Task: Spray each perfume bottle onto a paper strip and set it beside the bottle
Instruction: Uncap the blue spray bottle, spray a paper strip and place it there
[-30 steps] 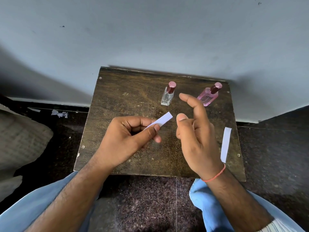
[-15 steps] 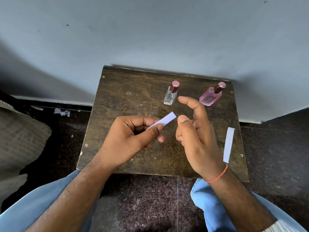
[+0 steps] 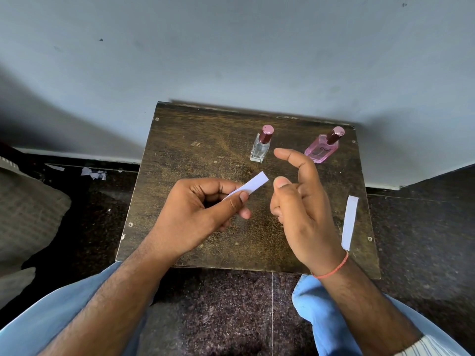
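Note:
Two capped perfume bottles stand at the back of a small dark wooden table (image 3: 195, 155): a clear one (image 3: 261, 147) in the middle and a pink one (image 3: 322, 147) to its right. My left hand (image 3: 203, 214) pinches a white paper strip (image 3: 253, 183) between thumb and fingers, its free end pointing toward the clear bottle. My right hand (image 3: 300, 206) hovers just right of the strip, empty, with its fingers loosely bent and the forefinger raised near the clear bottle. A second paper strip (image 3: 349, 222) lies flat near the table's right edge.
A pale wall rises directly behind the table. Dark speckled floor surrounds it, with paper scraps (image 3: 93, 173) at the left. A grey cushion (image 3: 25, 209) lies at the far left. My knees in blue trousers (image 3: 323, 317) are under the table's front edge.
The view has shifted a little; both hands hold nearly the same pose, with the strip still pinched in my left hand.

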`<state>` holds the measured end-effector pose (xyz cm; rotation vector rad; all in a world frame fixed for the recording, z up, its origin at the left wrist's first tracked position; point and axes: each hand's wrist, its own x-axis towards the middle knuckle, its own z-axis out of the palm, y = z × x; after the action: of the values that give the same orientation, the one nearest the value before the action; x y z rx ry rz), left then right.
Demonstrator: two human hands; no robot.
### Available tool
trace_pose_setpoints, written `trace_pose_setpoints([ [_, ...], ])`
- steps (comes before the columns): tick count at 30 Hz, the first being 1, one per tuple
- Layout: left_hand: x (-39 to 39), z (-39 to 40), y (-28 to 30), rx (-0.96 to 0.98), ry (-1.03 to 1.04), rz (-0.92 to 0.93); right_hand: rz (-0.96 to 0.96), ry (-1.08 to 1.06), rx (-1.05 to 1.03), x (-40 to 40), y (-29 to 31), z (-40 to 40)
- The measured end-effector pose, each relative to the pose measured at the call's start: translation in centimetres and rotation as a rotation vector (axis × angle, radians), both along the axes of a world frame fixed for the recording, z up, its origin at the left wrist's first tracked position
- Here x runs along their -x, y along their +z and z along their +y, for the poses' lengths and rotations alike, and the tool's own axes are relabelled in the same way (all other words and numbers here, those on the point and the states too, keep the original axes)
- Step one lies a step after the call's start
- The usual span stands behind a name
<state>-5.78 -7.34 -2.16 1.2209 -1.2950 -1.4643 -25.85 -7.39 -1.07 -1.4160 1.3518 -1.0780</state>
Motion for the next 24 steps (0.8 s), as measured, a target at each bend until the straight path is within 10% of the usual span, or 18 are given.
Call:
trace_pose_setpoints([
  [24, -0.19, -0.08, -0.08, -0.02, -0.005, 0.004, -0.105, 0.002, -0.123, 0.31, 0.21, -0.32],
])
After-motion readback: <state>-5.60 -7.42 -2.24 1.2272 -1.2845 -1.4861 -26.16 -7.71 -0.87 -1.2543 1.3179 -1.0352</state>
